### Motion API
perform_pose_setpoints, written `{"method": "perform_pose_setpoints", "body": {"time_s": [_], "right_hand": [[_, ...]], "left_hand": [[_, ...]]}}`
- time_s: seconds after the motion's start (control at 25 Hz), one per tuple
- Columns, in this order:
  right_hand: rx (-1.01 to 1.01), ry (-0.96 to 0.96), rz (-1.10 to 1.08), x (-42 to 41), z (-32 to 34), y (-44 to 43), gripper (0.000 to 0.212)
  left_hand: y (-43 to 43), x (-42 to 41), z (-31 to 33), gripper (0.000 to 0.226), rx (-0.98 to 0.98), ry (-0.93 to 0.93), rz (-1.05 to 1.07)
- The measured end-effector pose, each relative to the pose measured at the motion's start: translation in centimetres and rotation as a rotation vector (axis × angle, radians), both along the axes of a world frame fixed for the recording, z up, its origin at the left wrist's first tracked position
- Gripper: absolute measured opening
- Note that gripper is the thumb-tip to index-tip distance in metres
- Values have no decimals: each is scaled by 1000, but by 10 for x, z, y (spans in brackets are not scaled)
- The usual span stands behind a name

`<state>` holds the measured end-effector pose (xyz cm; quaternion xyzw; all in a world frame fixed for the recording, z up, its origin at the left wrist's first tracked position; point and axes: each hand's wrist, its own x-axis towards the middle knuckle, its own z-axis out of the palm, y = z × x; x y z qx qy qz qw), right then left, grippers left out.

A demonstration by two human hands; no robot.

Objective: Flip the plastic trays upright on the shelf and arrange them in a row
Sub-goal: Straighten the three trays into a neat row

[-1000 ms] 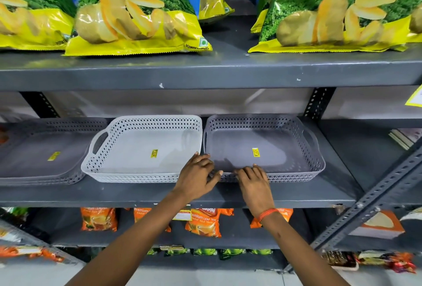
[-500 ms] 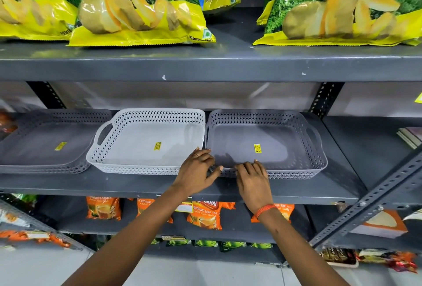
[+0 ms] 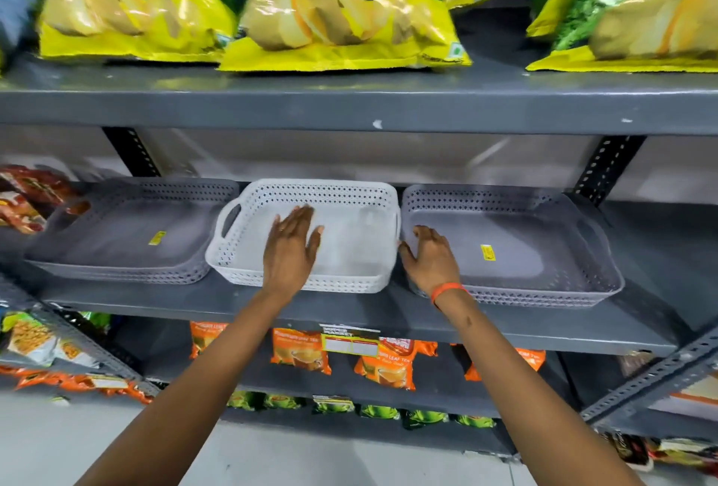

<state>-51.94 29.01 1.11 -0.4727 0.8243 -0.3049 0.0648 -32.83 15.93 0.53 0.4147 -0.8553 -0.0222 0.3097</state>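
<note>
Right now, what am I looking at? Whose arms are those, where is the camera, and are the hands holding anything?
The camera sits on a person's head and looks down, so the two arms belong to that person. In front is a grey shop shelf. On it stand three plastic trays in a row, all open side up: a grey tray on the left, a white tray in the middle and another grey tray on the right. The left hand is spread open over the white tray. The right hand is at the near left corner of the right grey tray. Neither hand is holding anything. Chip bags lie on the shelf above.
</note>
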Motion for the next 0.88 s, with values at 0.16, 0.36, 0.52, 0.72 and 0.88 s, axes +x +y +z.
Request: {"method": "perform_pose_setpoints", "body": {"time_s": [0.16,0.36,0.52,0.72,0.88], "right_hand": [[108,-101,-190,20,7,-53,49],[149,-110,-435,30,-8,-77,31],[223,-3,-443,29,-14,-81,24],[227,40,-403,16,-11,-96,25],[223,26,-389,14,-7,-101,26]], "left_hand": [[-87,83,13,65,287,-92,429],[-129,108,-1,38,675,-87,296],[-129,98,0,36,589,-100,219],[-152,87,-1,36,588,-116,205],[-156,83,-1,37,575,-112,210]]}}
